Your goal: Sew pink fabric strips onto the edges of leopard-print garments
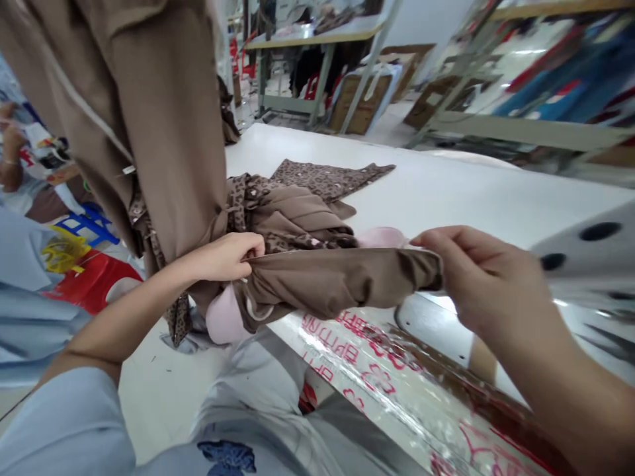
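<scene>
Matt brown cloth (317, 284) is seen at centre, over a smooth white tabletop (436, 198); glossy plastic sheeting (397, 383) is shown lower right.

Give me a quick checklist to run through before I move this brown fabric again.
Left hand gripping the brown fabric: ok.
Right hand holding that fabric's far end: ok.
Fabric smooth between the hands: not ok, it is creased.
Pink fabric tucked in: not ok, it bulges out below the left hand.
Leopard-print fabric flat on the table: not ok, part of it is bunched.
Hanging brown garment clear of the left arm: cannot tell.
</scene>
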`<act>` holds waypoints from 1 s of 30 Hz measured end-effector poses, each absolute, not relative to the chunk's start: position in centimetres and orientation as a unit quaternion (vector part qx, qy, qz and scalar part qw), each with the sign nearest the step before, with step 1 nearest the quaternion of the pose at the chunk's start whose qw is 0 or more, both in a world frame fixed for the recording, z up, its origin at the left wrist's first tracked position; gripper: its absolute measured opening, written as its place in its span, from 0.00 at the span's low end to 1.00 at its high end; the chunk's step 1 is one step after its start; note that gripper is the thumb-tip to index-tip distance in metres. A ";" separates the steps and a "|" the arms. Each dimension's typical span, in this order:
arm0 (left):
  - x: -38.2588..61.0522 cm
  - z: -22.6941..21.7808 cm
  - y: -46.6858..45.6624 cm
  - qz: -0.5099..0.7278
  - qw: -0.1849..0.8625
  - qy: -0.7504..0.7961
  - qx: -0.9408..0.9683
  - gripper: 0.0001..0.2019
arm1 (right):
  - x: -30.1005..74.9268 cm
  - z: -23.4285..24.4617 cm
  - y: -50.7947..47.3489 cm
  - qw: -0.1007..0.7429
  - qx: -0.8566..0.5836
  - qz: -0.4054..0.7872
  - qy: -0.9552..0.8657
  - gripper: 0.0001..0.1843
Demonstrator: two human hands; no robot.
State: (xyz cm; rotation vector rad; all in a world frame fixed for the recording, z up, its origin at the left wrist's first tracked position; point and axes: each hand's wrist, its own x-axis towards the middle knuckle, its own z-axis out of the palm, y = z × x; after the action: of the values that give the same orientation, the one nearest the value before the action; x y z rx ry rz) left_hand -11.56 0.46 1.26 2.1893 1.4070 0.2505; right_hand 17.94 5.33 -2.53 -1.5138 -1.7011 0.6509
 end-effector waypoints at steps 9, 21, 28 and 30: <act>-11.8 0.0 -1.1 0.158 0.321 0.563 0.745 0.06 | 13.5 -0.7 4.7 0.289 -0.278 0.017 -0.916 0.18; -10.7 0.5 -1.6 0.304 0.361 0.533 0.702 0.14 | 12.6 2.7 6.5 0.375 -0.546 0.277 -0.696 0.24; -12.3 1.7 -0.4 0.354 0.638 0.489 0.478 0.17 | 12.6 2.6 8.5 0.367 -0.581 0.370 -0.626 0.29; -12.3 1.7 -0.3 0.371 0.655 0.480 0.450 0.16 | 12.4 2.9 8.3 0.353 -0.573 0.355 -0.649 0.30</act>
State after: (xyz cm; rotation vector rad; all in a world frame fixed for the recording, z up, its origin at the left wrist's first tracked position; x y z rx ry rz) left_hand -12.31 -0.32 1.67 1.0203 1.0884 0.8400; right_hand 12.43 8.28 2.86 -1.4811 -1.6789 0.9182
